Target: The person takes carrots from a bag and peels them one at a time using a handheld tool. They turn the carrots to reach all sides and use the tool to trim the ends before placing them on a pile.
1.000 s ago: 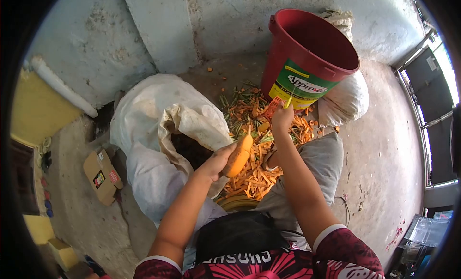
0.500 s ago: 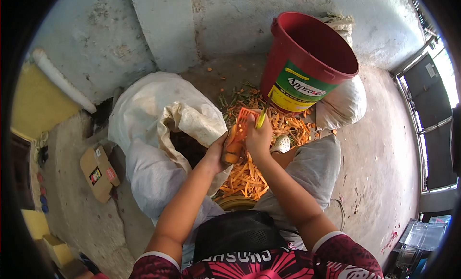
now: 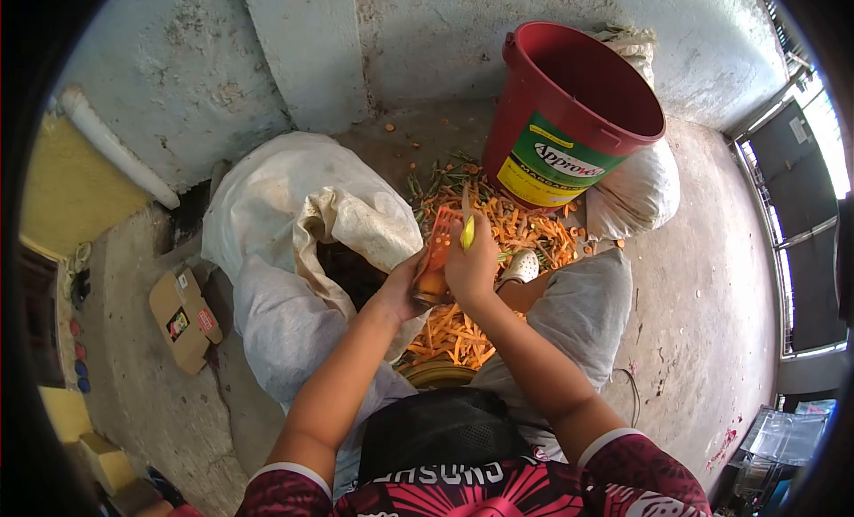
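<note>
My left hand is closed around a carrot, its dark, blunt end facing me. An orange plastic peeler with a perforated body lies along the carrot's far part. My right hand is wrapped round the peeler's side and also keeps a knife with a yellow handle, its thin blade pointing up and away. The right fingers are partly hidden behind the hand. Below both hands spreads a pile of orange peel strips.
A tall red bucket with a margarine label stands beyond the peelings. To the left is a white sack with its mouth folded open. A stuffed white sack sits behind the bucket. Cardboard lies on the left floor.
My right hand has drawn slightly toward me along the carrot. The knife has turned more upright, its blade tilting left. The left hand stays nearly in place.
</note>
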Motion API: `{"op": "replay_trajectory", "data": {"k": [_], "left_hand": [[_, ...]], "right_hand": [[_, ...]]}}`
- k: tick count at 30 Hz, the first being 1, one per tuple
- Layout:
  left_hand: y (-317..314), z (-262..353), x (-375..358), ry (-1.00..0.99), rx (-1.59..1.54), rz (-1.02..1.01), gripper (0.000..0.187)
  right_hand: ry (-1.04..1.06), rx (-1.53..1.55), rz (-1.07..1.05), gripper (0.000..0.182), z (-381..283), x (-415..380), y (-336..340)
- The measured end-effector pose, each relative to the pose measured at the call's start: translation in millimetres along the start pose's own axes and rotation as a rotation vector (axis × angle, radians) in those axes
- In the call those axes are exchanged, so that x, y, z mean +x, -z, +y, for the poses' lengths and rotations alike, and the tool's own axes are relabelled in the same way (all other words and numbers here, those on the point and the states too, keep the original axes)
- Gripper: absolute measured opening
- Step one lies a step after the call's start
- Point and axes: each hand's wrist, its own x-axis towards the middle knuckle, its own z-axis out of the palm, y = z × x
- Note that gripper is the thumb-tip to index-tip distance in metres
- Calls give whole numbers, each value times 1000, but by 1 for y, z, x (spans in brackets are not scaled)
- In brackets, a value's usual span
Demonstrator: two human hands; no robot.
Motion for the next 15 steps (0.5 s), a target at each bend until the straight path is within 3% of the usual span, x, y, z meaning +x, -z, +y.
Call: {"op": "replay_trajectory", "data": {"k": [5, 8, 9, 15], "left_hand": [[-3, 2, 1, 19, 163, 29, 35], [-5, -1, -2, 21, 288, 104, 36], [-10, -1, -8, 26, 302, 131, 36], [-9, 1, -8, 21, 366, 110, 37]], "right_hand": [[13, -45, 42, 23, 11, 13, 1], [-208, 42, 60, 18, 10, 39, 14], [-96, -36, 98, 22, 17, 45, 13], [-39, -37, 270, 23, 52, 67, 7]]}}
